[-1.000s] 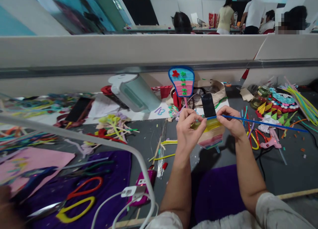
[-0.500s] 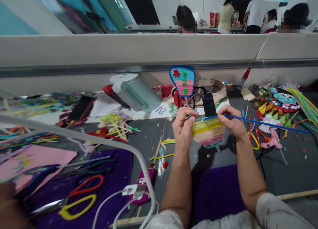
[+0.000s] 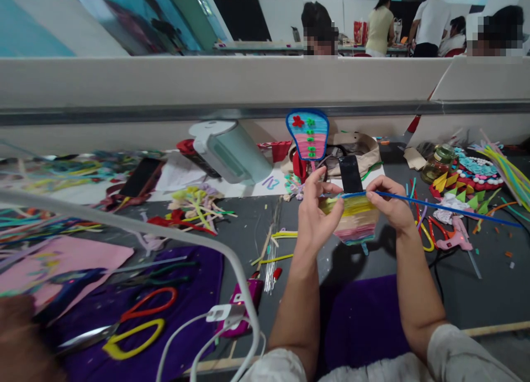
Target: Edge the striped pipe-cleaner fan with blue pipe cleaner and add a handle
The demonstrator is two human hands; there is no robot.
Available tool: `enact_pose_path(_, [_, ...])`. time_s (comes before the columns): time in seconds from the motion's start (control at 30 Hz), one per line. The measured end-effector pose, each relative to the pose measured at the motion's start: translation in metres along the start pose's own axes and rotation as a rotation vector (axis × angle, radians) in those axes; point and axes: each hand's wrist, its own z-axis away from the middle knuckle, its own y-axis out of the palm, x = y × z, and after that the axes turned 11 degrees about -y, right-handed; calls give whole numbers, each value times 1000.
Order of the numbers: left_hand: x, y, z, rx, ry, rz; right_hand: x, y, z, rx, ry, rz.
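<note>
Between my hands is a striped fan-shaped piece [image 3: 356,223] in yellow, peach, pink and teal, its wide edge turned up. My left hand [image 3: 317,213] grips its left corner between thumb and fingers, which partly hide that corner. A long blue pipe cleaner [image 3: 451,207] lies along the top edge, and its free end sticks out far to the right. My right hand [image 3: 389,202] pinches this pipe cleaner against the piece's right corner. Beyond them stands a finished-looking fan [image 3: 307,134] with a blue rim, a red flower and green bows.
A pink glue gun [image 3: 455,235] and a glass jar [image 3: 436,164] are at right. Scissors [image 3: 141,338] and a purple cloth [image 3: 199,299] lie at left, near another person's blurred hand [image 3: 25,338]. A white cable [image 3: 223,249] arches before a magenta power strip [image 3: 244,310].
My left hand has shifted its hold on the corner, with its fingers spread further and its thumb lower on the striped piece. The view has moved slightly; my right hand keeps its pinch.
</note>
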Motion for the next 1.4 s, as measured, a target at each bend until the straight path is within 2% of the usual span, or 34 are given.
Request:
enact_pose_path(0.13, [4,1,0,17,-24,-8,1,-1,-1,8,1,12])
enact_pose_path(0.67, [3,7,-1,26,-140,188,4,1,-1,-1,-3,4])
enact_pose_path(0.83, [7,7,-1,40,-134,177,4,0,-1,0,-1,3])
enact_pose_path(1.0, [5,4,-1,-10,-15,93,0,-1,0,-4,-1,-3])
enact_pose_path(1.2, [0,-5,-3,-110,326,-205,-6,-5,1,-20,-4,-9])
enact_pose_path(1.4, [9,-10,-6,-63,428,-217,-7,-7,1,-20,-10,1])
